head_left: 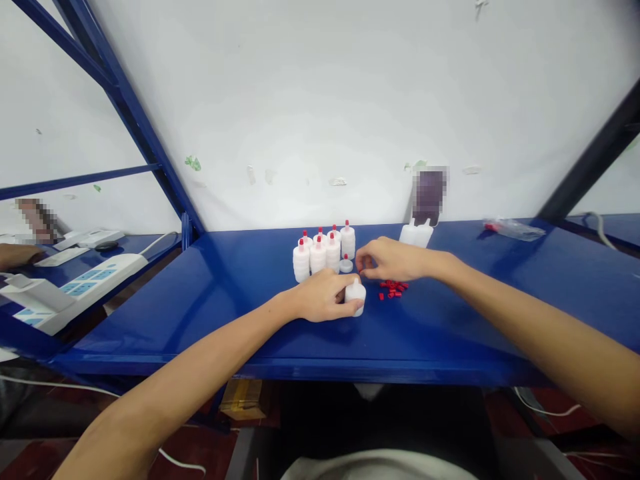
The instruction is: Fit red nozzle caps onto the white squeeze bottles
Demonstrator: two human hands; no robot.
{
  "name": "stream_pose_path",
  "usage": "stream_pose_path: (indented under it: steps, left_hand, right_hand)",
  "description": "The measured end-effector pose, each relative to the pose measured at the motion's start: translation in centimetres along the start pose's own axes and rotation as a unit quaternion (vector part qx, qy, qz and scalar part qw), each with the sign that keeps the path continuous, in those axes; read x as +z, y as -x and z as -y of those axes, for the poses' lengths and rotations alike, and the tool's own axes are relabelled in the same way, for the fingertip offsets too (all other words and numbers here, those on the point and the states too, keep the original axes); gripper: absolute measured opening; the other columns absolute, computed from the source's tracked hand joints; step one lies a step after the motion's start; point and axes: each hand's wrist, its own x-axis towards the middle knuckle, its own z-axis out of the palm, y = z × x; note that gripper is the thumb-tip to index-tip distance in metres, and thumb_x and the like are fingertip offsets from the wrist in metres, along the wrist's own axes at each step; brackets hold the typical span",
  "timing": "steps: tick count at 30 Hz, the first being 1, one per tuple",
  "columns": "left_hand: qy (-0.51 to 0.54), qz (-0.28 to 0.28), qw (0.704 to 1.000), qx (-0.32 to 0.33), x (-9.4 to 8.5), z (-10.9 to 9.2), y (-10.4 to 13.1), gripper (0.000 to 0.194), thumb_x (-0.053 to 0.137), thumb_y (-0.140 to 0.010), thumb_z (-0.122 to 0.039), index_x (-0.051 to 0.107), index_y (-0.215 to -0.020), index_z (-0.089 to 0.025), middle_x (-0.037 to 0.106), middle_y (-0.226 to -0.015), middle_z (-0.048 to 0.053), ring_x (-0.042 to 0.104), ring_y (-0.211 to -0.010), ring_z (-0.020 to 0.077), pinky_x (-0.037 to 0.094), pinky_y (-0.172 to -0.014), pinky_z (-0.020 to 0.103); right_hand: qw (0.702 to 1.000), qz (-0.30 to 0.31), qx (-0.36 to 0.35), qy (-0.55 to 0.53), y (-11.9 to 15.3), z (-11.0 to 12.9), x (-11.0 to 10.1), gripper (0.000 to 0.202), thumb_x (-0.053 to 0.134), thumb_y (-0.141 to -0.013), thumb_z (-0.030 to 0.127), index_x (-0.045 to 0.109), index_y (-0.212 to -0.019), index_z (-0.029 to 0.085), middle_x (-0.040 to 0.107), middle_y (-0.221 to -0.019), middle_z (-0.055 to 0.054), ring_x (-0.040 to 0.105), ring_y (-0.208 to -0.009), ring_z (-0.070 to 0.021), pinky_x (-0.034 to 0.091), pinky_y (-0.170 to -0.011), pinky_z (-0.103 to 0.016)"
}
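My left hand (pixel 327 297) wraps round a white plastic squeeze bottle (pixel 356 303) standing on the blue table. A bare white nozzle points up from that bottle. Just above and right of it, my right hand (pixel 387 259) is closed in a pinch, its fingertips pointing down; whatever is between them is too small to make out. Loose red caps (pixel 394 289) lie in a small heap below my right hand. Behind my left hand stands a group of white bottles (pixel 319 257) with red tips. A clear, low round piece with a red tip (pixel 345 263) sits beside them.
A phone (pixel 429 193) leans on the wall in a white stand (pixel 416 235). A clear plastic bag (pixel 515 230) lies at the table's (pixel 200 320) right rear. Left, a lower shelf holds a power strip (pixel 90 287); another person's hand (pixel 20 256) shows there. Blue frame posts (pixel 145 127) rise at left.
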Motion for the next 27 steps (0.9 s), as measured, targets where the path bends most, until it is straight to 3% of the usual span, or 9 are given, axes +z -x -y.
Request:
stream_pose_path:
  steps: [5,10,15,20,27]
  left_hand:
    - [-0.012,-0.012,1.000,-0.012,0.4,0.3,-0.3,0.034,0.051,-0.092,-0.049,0.056,-0.091,-0.016,0.057,-0.056,-0.001,0.053,-0.052,0.0145,0.037,-0.054,0.027]
    - [-0.005,-0.019,1.000,-0.016,0.6,0.5,-0.3,0.038,0.051,-0.092,-0.054,0.055,-0.084,-0.017,0.056,-0.054,-0.002,0.052,-0.051,0.0135,0.038,-0.056,0.027]
    - [-0.020,-0.014,0.999,-0.028,0.6,0.4,-0.3,0.042,0.050,-0.092,-0.055,0.053,-0.074,-0.018,0.057,-0.054,0.000,0.053,-0.052,0.0138,0.038,-0.056,0.028]
    - [-0.026,-0.005,0.999,-0.022,0.7,0.3,-0.3,0.046,0.046,-0.094,-0.056,0.051,-0.068,-0.018,0.056,-0.054,0.001,0.051,-0.052,0.0139,0.038,-0.057,0.029]
    - [-0.006,-0.010,1.000,-0.029,0.9,0.5,-0.3,0.039,0.048,-0.093,-0.053,0.055,-0.080,-0.018,0.058,-0.056,-0.001,0.054,-0.054,0.0149,0.038,-0.057,0.028]
  right_hand:
    - [0.996,0.011,-0.021,-0.083,2.2,1.8,-2.4,0.016,0.058,-0.080,0.027,0.068,-0.089,0.019,0.070,-0.068,0.000,0.061,-0.057,-0.0146,0.042,-0.060,-0.026]
    - [0.998,0.006,-0.029,-0.057,2.9,3.6,-3.1,0.020,0.061,-0.078,0.024,0.071,-0.094,0.020,0.066,-0.058,0.002,0.057,-0.050,-0.0138,0.041,-0.058,-0.027]
    - [0.995,-0.035,-0.078,-0.054,2.7,3.8,-3.0,0.021,0.060,-0.082,0.025,0.076,-0.094,0.019,0.073,-0.075,-0.002,0.061,-0.059,-0.0134,0.043,-0.062,-0.026]
    - [0.990,-0.027,-0.107,-0.085,2.8,3.9,-2.9,0.024,0.059,-0.087,0.030,0.078,-0.098,0.019,0.076,-0.094,-0.005,0.066,-0.075,-0.0158,0.045,-0.068,-0.027]
    - [0.995,-0.017,-0.082,-0.048,2.6,3.8,-2.7,0.027,0.057,-0.090,0.033,0.077,-0.103,0.018,0.075,-0.083,-0.005,0.063,-0.065,-0.0152,0.044,-0.067,-0.028]
